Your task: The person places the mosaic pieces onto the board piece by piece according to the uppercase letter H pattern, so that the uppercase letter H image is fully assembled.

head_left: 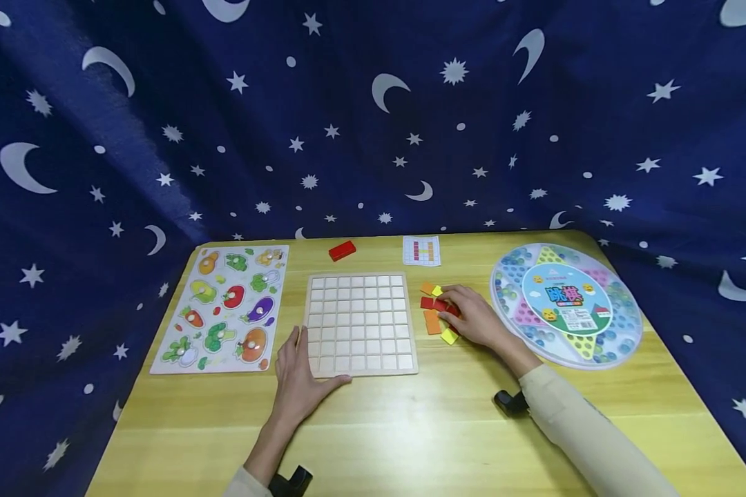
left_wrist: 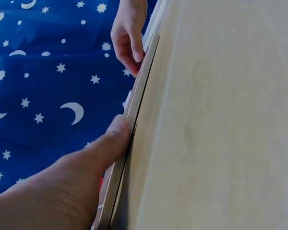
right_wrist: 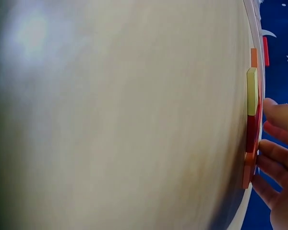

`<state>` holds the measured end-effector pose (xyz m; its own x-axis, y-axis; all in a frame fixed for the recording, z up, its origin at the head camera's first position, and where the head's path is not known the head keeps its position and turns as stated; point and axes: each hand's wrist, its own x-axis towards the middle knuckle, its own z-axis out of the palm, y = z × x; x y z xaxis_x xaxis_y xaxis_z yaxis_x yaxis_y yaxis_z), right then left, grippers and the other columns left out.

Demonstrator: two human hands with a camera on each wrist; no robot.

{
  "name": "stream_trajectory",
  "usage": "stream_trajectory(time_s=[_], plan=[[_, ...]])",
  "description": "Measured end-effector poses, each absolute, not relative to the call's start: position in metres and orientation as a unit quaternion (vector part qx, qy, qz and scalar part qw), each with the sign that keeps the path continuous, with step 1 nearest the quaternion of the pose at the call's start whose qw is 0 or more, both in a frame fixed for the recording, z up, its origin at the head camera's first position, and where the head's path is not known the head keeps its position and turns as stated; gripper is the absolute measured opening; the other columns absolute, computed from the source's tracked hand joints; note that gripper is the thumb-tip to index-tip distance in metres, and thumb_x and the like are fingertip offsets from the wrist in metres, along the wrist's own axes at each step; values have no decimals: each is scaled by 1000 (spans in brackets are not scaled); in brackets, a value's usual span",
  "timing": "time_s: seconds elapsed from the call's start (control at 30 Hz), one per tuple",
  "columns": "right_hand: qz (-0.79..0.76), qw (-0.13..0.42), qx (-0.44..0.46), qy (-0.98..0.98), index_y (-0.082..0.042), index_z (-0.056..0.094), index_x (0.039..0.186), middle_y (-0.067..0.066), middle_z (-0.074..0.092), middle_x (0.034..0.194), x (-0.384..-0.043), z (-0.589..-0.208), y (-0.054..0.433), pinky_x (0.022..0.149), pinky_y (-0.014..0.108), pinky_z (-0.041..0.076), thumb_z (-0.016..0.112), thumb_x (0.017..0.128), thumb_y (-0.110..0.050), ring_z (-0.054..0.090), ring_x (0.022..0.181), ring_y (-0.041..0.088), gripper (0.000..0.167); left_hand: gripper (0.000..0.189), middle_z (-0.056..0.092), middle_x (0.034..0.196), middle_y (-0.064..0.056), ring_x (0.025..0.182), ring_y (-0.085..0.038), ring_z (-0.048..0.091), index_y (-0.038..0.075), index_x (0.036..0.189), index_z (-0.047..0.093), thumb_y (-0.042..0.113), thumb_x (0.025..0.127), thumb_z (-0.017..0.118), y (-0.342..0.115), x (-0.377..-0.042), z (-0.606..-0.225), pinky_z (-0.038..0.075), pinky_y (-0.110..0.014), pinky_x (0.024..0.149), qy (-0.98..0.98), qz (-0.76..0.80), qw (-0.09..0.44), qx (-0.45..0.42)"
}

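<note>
On tbl (head_left: 410,428), L fingers (head_left: 301,355) at grid bd (head_left: 362,331), R fingers (head_left: 458,297) on clrd tiles (head_left: 432,322).

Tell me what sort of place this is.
Likely an indoor play table: it holds a gridded wooden board and a vegetable puzzle, with a moon-and-star cloth hanging behind.

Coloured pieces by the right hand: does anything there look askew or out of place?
Somewhat: the coloured pieces lie jumbled at mixed angles by the right hand, and a red block sits askew behind the grid board.
</note>
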<state>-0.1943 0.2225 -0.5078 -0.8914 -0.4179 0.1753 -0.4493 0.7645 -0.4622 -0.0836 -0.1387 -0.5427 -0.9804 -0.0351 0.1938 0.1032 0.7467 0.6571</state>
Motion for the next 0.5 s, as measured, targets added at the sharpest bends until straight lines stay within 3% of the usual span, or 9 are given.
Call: stream_trajectory(time_s=[0.2, 0.5], plan=[[252, 43, 225, -940, -4, 67, 114, 17, 59, 130, -195, -509, 222, 102, 56, 38, 71, 90, -21, 53, 122, 38, 30, 134, 34, 148, -21, 131, -39, 29, 2, 153, 24, 59, 52, 90, -139, -86, -545, 22, -54, 103, -933, -343, 109, -20], [255, 47, 219, -941, -5, 68, 108, 15, 60, 128, -197, -512, 220, 97, 53, 39, 73, 89, -21, 54, 119, 36, 26, 138, 34, 140, -24, 125, -38, 29, 0, 151, 26, 54, 44, 95, -139, -87, -545, 23, -51, 102, -927, -359, 108, -2]])
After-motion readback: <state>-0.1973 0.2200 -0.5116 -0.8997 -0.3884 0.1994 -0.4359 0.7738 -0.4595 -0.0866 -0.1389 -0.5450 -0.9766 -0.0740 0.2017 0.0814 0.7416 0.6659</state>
